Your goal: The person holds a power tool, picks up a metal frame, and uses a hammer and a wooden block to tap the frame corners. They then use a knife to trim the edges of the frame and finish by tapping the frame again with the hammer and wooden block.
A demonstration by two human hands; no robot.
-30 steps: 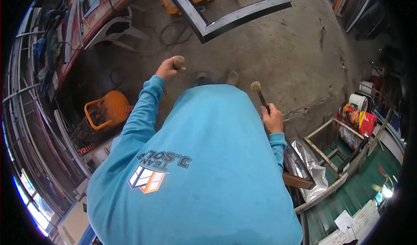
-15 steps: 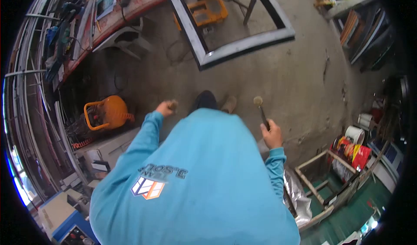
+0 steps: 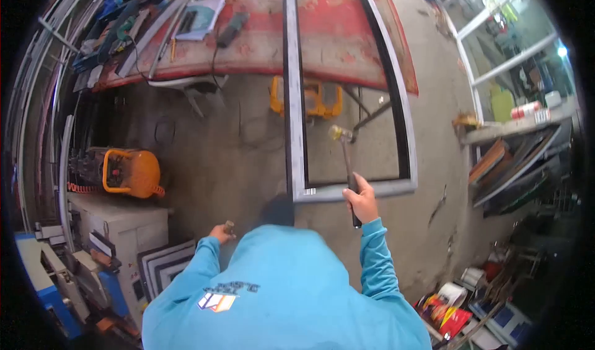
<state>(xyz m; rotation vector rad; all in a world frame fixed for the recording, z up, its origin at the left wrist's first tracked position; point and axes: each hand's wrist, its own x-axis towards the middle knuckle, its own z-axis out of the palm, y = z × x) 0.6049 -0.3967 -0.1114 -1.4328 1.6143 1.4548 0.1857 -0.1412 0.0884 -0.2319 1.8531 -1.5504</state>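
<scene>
My right hand [image 3: 364, 202] is wrapped round the black grip of a mallet [image 3: 348, 164]. The mallet's pale yellowish head points away from me, over the opening of a grey-white window frame [image 3: 297, 114] with black edges. The frame's near end lies just in front of that hand, and its far part rests over the red table. Low on the left, apart from the frame, my left hand [image 3: 218, 233] is closed on a small brown piece [image 3: 229, 226], too small to identify.
A worn red table [image 3: 248, 46] carries a notebook [image 3: 201, 18] and a dark power tool [image 3: 233, 30]. Beneath stands a yellow case [image 3: 322, 100]. An orange compressor [image 3: 139, 173] sits at left. Panels [image 3: 520, 164] lean at right, with clutter [image 3: 446, 316] on the floor below.
My view has swung toward the table, bringing more of it and the whole near end of the frame into sight. The mallet is now raised in front of the frame's opening.
</scene>
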